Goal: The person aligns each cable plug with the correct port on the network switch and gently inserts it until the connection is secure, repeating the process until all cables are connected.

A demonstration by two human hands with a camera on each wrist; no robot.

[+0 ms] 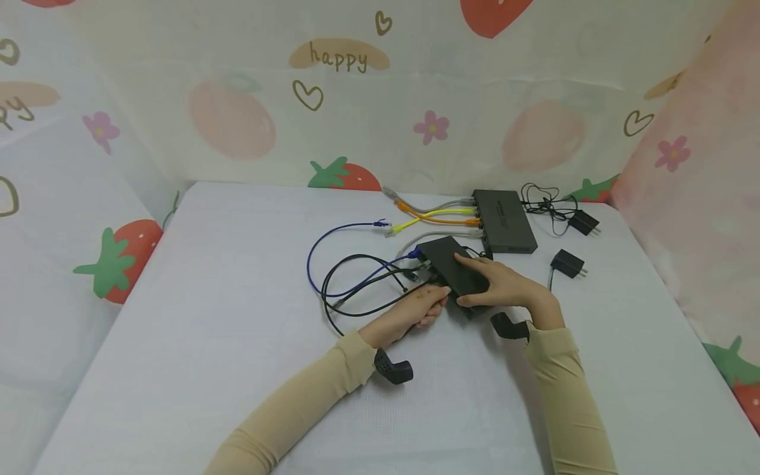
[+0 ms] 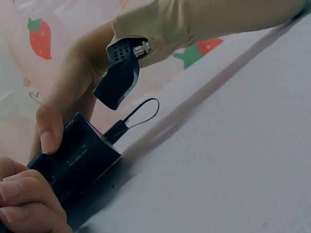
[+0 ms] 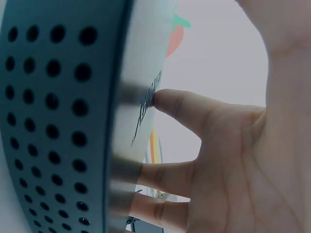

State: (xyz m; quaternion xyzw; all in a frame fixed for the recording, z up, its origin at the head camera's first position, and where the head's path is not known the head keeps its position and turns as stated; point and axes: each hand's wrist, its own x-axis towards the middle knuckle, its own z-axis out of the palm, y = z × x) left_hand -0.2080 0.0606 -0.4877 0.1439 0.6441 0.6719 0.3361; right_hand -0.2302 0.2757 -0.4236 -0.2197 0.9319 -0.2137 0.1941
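A black network switch (image 1: 451,260) is tilted above the white table, in the middle of the head view. My right hand (image 1: 505,280) grips it, the thumb and fingers spread across its body. The right wrist view shows the switch's side with rows of round vent holes (image 3: 53,102), and the fingertips touch its glossy printed face. At the port side, my left hand (image 1: 415,307) has its fingers curled and pinches a black cable (image 1: 380,309); the cable's end is hidden by the hand. A blue cable (image 1: 332,231) is plugged in at the far corner of the switch.
Behind stands a second black switch (image 1: 505,221) with grey, yellow and orange cables (image 1: 427,216). Two black power adapters (image 1: 567,264) lie to the right, and a tangled black cord (image 1: 546,203) lies at the back. Looped cables (image 1: 332,284) spread out left of the hands.
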